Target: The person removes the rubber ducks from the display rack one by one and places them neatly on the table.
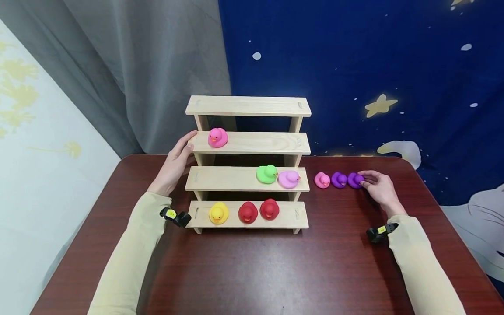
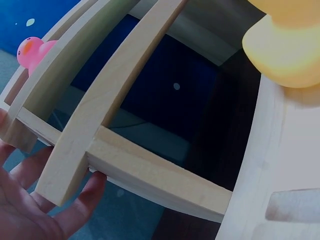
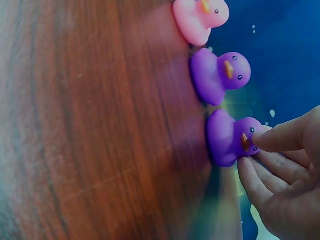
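A four-step wooden stand point(image 1: 248, 107) stands on the table. My left hand point(image 1: 175, 164) grips the left end of its second-highest step, fingers spread around the board in the left wrist view. To the right of the stand, my right hand point(image 1: 379, 190) pinches a purple rubber duck point(image 3: 222, 140) at its head and side, with the duck low at the table. Beside it sit another purple duck point(image 1: 338, 180) and a pink duck point(image 1: 322, 180), in a row. A brighter pink duck point(image 1: 218, 138) is on the step that my left hand holds.
On the step below sit a green duck point(image 1: 267, 174) and a lilac duck point(image 1: 289, 179), close together. The lowest step carries a yellow duck point(image 1: 218, 213) and two red ducks point(image 1: 248, 212). Curtains point(image 1: 354, 65) hang behind the dark wooden table point(image 1: 252, 271).
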Demonstrator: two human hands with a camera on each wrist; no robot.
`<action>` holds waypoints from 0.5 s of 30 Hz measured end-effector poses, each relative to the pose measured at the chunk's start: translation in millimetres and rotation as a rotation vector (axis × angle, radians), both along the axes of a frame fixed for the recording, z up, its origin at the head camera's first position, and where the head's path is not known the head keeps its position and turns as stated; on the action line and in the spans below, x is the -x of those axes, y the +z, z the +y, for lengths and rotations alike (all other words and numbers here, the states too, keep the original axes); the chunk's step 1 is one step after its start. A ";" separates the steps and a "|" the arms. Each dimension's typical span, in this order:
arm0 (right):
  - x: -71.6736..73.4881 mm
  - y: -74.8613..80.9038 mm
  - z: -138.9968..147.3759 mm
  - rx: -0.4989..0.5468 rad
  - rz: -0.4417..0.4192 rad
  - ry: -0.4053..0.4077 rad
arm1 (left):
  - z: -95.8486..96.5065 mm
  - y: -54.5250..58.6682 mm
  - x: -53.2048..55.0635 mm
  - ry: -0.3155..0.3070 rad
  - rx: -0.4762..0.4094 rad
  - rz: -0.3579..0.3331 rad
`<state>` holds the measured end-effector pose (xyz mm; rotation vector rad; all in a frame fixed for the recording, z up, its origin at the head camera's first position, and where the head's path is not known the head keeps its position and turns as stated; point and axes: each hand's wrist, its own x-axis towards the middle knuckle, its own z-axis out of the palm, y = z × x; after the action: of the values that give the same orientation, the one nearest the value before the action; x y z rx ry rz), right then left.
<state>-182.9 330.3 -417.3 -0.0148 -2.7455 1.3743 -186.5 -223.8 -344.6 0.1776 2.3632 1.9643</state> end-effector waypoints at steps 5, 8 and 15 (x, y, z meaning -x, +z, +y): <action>-0.8 -1.9 1.1 0.006 -0.003 -0.006 | 0.2 -1.3 0.7 -0.004 -0.005 0.007; -0.8 -1.4 1.4 0.003 -0.005 0.000 | 0.3 -1.6 1.0 -0.005 -0.004 0.007; -1.2 1.2 4.4 0.027 -0.020 0.023 | 0.1 -0.8 1.7 -0.006 -0.010 -0.003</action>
<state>-181.7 334.6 -416.1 0.0015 -2.7513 1.4242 -188.2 -223.7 -345.4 0.1819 2.3488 1.9728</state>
